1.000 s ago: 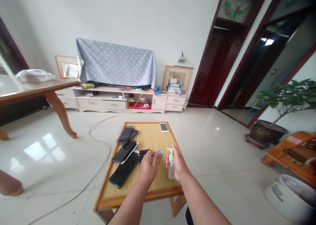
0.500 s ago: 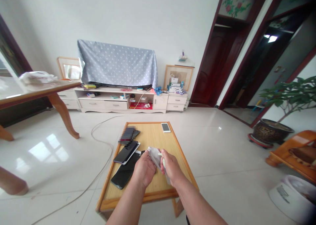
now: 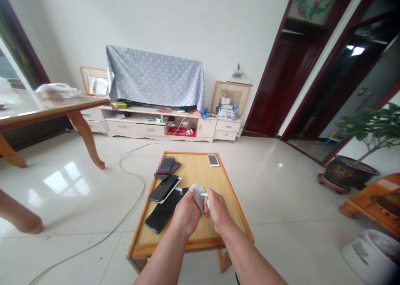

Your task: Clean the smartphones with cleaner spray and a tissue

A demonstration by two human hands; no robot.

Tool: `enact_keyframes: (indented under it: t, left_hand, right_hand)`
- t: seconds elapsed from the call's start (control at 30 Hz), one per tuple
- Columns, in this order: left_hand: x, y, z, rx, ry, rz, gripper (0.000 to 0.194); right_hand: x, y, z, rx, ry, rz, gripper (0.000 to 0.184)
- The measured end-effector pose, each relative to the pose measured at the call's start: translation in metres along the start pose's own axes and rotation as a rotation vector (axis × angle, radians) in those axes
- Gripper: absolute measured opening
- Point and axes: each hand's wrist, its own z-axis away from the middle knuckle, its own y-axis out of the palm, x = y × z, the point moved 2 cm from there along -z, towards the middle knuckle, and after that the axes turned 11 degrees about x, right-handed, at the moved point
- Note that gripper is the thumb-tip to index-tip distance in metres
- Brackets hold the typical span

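A pale grey, limp-looking piece (image 3: 198, 194) is between my two hands above the small wooden table; I cannot make out whether it is cloth or a soft cover. My left hand (image 3: 188, 214) grips its left edge with thumb and fingers. Closed around a slim pale green object (image 3: 205, 194), my right hand (image 3: 218, 210) presses against the grey piece's right side. The green object's kind is mostly hidden by the fingers. Left of my hands lie a large black phone (image 3: 162, 213) and a dark phone (image 3: 163, 188) resting on a white one.
The small table (image 3: 196, 164) also bears a white phone (image 3: 213, 160) at its far right corner and dark, partly pixelated items (image 3: 167, 167) at far left. A cable (image 3: 125, 218) runs over the floor. A white bucket (image 3: 368, 256) stands at right.
The view has shifted slightly, so the room appears further right. Both hands keep hold of the grey piece, which looks a little more bunched between them.
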Motion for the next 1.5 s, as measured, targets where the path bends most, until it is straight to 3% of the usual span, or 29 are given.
enact_keyframes:
  t: [0.4,1.03,1.5]
  left_hand:
    - [0.0,0.003,0.003,-0.004,-0.016,0.027,0.02]
    - [0.006,0.004,0.004,0.064,-0.044,0.013,0.023]
    - [0.006,0.005,0.005,0.056,-0.042,0.001,0.026]
  right_hand:
    - [-0.004,-0.008,-0.007,-0.092,-0.052,0.036,0.054]
    - [-0.012,-0.012,-0.009,-0.08,0.021,-0.015,0.052]
    - [-0.015,-0.014,-0.011,-0.121,-0.036,0.019,0.054]
